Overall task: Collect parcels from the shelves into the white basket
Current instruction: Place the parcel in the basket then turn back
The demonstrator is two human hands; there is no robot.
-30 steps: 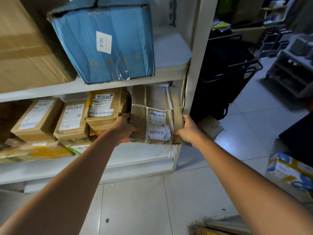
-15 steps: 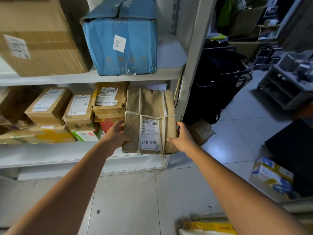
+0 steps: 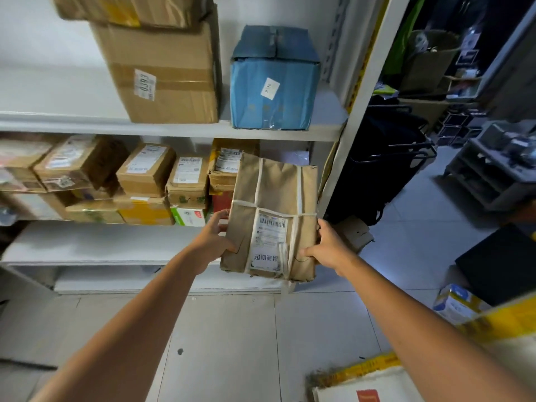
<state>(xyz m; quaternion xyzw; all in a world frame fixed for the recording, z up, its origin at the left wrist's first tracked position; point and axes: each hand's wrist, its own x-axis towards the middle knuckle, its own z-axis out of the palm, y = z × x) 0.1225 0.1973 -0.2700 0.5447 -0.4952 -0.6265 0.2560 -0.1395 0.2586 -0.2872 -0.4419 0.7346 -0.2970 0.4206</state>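
Note:
A brown paper parcel (image 3: 275, 198) tied with white strapping and bearing a white label hangs in the air in front of the lower shelf (image 3: 95, 242). My left hand (image 3: 214, 239) grips its left edge and my right hand (image 3: 327, 248) grips its right edge, thumbs on the front face. Several small cardboard parcels (image 3: 148, 169) remain stacked on the lower shelf to the left. The white basket is not clearly in view.
A large brown carton (image 3: 165, 74) and a blue box (image 3: 272, 82) stand on the upper shelf. The white shelf post (image 3: 353, 123) rises to the right, with a black trolley bag (image 3: 380, 169) beyond it. Yellow-edged packages (image 3: 377, 381) lie at the bottom right on the tiled floor.
Both hands have drawn the brown parcel out of the lower shelf toward me and slightly down. The view has tilted up, showing more of the upper shelf.

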